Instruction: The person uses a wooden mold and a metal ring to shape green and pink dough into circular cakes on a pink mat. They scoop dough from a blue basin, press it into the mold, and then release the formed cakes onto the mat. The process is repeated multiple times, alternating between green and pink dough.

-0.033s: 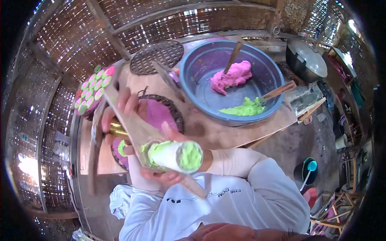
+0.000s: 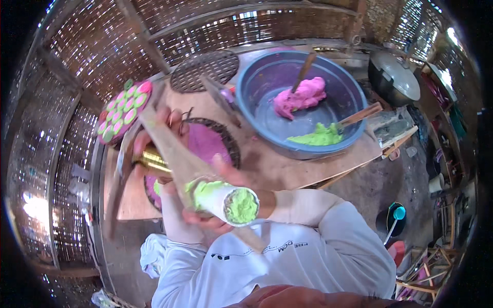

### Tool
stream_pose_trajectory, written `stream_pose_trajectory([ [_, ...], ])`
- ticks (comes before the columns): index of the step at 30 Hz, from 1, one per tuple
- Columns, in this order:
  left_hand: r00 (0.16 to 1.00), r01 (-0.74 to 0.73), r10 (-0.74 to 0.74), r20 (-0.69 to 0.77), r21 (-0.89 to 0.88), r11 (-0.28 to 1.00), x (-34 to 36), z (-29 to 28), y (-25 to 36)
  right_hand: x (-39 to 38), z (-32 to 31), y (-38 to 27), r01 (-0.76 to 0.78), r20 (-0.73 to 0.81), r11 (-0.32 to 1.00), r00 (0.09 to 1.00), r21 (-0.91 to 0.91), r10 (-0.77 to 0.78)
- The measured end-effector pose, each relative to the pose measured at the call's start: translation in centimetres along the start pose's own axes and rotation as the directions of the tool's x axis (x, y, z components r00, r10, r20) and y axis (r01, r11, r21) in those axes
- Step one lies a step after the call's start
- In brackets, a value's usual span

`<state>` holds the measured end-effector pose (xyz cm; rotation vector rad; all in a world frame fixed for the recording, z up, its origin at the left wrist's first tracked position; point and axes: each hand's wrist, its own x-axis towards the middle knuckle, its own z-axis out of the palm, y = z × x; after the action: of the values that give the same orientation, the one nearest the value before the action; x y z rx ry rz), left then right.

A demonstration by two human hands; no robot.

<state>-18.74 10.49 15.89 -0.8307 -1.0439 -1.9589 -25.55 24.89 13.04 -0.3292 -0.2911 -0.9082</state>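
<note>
My right hand [image 2: 223, 172] is wrapped round a white tube [image 2: 213, 201] that tilts toward me. Green dough [image 2: 242, 206] fills its open end, and more green is smeared farther back. My left hand [image 2: 162, 128] grips a long wooden paddle [image 2: 172, 146], which crosses the tube diagonally. Just behind the paddle, at the left hand, shows a shiny gold ribbed cylinder [image 2: 154, 160]; how it is held is partly hidden. Below the hands, a round dark-rimmed woven tray [image 2: 233, 149] bears a flat pink surface.
A blue basin [image 2: 251, 115] holds pink dough [image 2: 303, 97] and green dough [image 2: 318, 136], each with a wooden stick. A cluster of pink-and-green pieces [image 2: 123, 110] stands at left. A woven rack [image 2: 205, 72] and lidded pot [image 2: 394, 79] are farther back.
The view has shifted slightly, so the basin and trays sit farther right. The tube's filled end has dipped a little, and more of the gold cylinder shows.
</note>
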Motion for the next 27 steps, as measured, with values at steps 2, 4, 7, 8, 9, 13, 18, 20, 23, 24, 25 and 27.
stream_pose_trajectory([
  [2, 0.955, 0.221, -0.204, -0.215, 0.061, 0.973, -2.9, -1.9, 5.6, -0.2, -1.1, 1.0, 0.137, -0.191, 0.965, 0.965, -0.226, -0.181],
  [4, 0.779, 0.362, -0.049, -0.625, 0.384, 0.849, -5.8, -2.6, 9.1, -0.8, -0.6, 0.7, 0.215, -0.306, 0.858, 0.871, -0.467, -0.384],
  [7, 0.602, 0.673, 0.253, -0.757, 0.652, 0.350, -12.0, -3.5, 12.0, 1.2, 1.1, 1.2, 0.314, -0.207, 0.572, 0.716, -0.758, -0.667],
  [8, 0.754, 0.562, 0.295, -0.587, 0.809, 0.174, -13.0, -3.0, 11.8, 1.6, 0.4, 1.1, 0.273, -0.177, 0.487, 0.698, -0.830, -0.693],
  [9, 0.871, 0.417, 0.293, -0.394, 0.909, -0.019, -13.7, -2.2, 11.5, 2.0, -0.7, 1.0, 0.230, -0.143, 0.399, 0.686, -0.888, -0.713],
  [13, 0.955, 0.296, 0.073, -0.288, 0.896, -0.332, -12.5, 1.0, 13.3, 6.3, 0.5, 1.6, -0.048, 0.012, -0.062, 0.687, -0.997, -0.727],
  [18, 0.964, 0.207, -0.056, -0.261, 0.864, -0.459, -11.3, 1.0, 16.4, 8.7, 1.9, 0.9, -0.290, 0.045, -0.483, 0.820, -0.826, -0.570],
  [20, 0.963, 0.191, -0.077, -0.258, 0.856, -0.480, -11.1, 1.4, 16.7, 9.8, 2.6, 0.7, -0.324, -0.013, -0.496, 0.847, -0.806, -0.532],
  [23, 0.939, 0.224, -0.114, -0.325, 0.828, -0.515, -12.0, 1.1, 17.0, 10.9, 1.8, 0.5, -0.332, -0.070, -0.399, 0.836, -0.855, -0.544],
  [24, 0.933, 0.228, -0.120, -0.338, 0.817, -0.529, -12.1, 1.0, 17.1, 11.1, 1.4, 0.4, -0.326, -0.070, -0.385, 0.834, -0.864, -0.547],
  [25, 0.928, 0.230, -0.127, -0.351, 0.807, -0.544, -12.2, 0.8, 17.1, 11.4, 0.9, 0.3, -0.320, -0.072, -0.368, 0.831, -0.873, -0.551],
  [27, 0.921, 0.311, -0.065, -0.384, 0.826, -0.470, -12.6, 0.6, 16.8, 12.1, 0.3, 0.0, -0.294, -0.050, -0.385, 0.845, -0.875, -0.532],
])
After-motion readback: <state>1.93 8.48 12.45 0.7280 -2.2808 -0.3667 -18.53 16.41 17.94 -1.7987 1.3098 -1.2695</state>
